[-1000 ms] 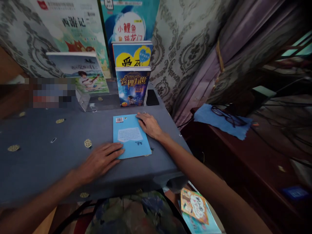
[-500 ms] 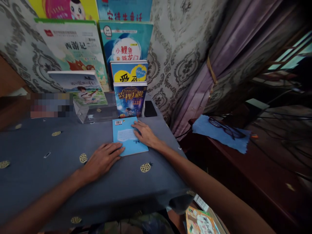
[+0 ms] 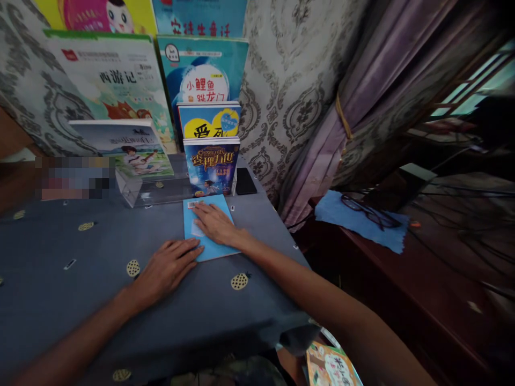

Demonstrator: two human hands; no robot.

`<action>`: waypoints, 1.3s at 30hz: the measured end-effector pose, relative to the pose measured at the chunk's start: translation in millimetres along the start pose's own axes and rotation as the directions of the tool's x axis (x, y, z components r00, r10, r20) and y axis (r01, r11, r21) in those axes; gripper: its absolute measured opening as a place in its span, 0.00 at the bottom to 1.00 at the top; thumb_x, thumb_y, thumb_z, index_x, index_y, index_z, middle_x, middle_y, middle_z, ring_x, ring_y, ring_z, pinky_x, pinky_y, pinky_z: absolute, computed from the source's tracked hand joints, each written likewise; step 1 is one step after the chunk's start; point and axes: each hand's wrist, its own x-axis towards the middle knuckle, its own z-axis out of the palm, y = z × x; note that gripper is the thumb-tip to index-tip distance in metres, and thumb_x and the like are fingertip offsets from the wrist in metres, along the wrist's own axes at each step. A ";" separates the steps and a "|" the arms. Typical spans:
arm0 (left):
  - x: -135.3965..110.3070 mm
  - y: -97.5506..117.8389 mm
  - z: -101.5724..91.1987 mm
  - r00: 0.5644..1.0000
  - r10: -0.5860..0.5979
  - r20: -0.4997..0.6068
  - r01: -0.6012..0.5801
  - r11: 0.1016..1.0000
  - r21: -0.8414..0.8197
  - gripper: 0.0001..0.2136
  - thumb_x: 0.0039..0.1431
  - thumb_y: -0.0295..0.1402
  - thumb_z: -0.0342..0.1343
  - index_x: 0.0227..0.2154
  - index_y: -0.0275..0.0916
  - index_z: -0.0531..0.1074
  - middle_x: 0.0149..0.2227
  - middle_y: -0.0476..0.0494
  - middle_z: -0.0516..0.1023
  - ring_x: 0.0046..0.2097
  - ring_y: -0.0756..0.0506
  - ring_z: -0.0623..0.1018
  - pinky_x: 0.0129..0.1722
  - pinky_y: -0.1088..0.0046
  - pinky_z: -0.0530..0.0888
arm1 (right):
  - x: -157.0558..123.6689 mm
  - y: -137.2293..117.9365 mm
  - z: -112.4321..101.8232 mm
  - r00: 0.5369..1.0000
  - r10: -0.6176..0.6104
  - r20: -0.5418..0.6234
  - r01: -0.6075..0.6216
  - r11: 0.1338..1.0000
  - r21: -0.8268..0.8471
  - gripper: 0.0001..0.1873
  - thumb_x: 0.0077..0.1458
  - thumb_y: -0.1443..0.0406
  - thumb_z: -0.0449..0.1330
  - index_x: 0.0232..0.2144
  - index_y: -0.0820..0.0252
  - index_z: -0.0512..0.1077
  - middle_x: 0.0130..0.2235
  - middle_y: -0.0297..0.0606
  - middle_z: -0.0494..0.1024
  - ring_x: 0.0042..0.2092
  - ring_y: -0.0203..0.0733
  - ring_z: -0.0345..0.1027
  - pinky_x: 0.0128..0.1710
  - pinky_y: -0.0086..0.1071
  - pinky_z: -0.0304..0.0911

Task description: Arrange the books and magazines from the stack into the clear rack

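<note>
Cloth-covered table (image 3: 80, 279): grey, dotted with small yellow motifs; carries everything below up to the phone.
Left hand (image 3: 169, 268): palm down on the cloth, fingers loosely spread and flat, closed round nothing; fingertips at the near-left corner of the light blue book (image 3: 189, 229), seemingly just touching its edge, though the dim light makes this hard to settle.
Clear stand (image 3: 137, 194): beyond the left hand, at the back of the table, with a pale illustrated book (image 3: 129, 146) propped on it.
Light blue book, position: flat on the cloth between the two hands, barcode face up, far edge just short of the upright dark blue book (image 3: 210, 166).
Light blue book, axis: long side running away from the body, leaning slightly left at the far end; barcode end farthest, near short edge toward the table's front.
Right hand (image 3: 215, 224): spread flat on the cover, palm down, fingers straight and aimed at the barcode corner; pressing, not clasping; covers much of the book's middle and right side.
Phone (image 3: 244, 181): black, flat, just right of the dark blue book.
Blue cloth (image 3: 386, 236): well right, on dark wooden furniture, glasses (image 3: 364, 209) on top.
</note>
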 end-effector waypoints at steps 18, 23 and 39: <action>-2.0 -3.1 0.0 1.000 -0.021 0.003 0.021 0.995 -0.098 0.17 0.72 0.36 0.45 0.58 0.44 0.70 0.56 0.40 0.78 0.55 0.42 0.78 0.51 0.59 0.74 | -93.6 -16.0 4.0 0.990 0.116 -0.080 -0.122 0.989 -0.080 0.28 0.70 0.59 0.45 0.66 0.68 0.59 0.69 0.51 0.59 0.71 0.50 0.47 0.70 0.52 0.46; -4.1 -2.2 1.6 0.998 -0.023 -0.052 0.018 0.994 -0.104 0.15 0.72 0.37 0.45 0.54 0.41 0.72 0.53 0.39 0.79 0.54 0.42 0.78 0.53 0.59 0.75 | -102.2 -61.0 8.3 0.999 0.040 -0.031 -0.042 0.997 -0.070 0.32 0.69 0.54 0.48 0.67 0.67 0.57 0.69 0.50 0.58 0.72 0.50 0.45 0.71 0.49 0.44; -3.7 3.4 -7.2 0.996 0.042 -0.083 -0.047 0.998 -0.051 0.12 0.71 0.33 0.46 0.47 0.40 0.75 0.48 0.40 0.81 0.50 0.42 0.80 0.50 0.59 0.77 | -159.3 -44.7 -5.1 0.990 0.130 -0.053 -0.134 0.987 -0.083 0.31 0.69 0.56 0.47 0.68 0.67 0.57 0.68 0.51 0.59 0.71 0.50 0.48 0.69 0.52 0.52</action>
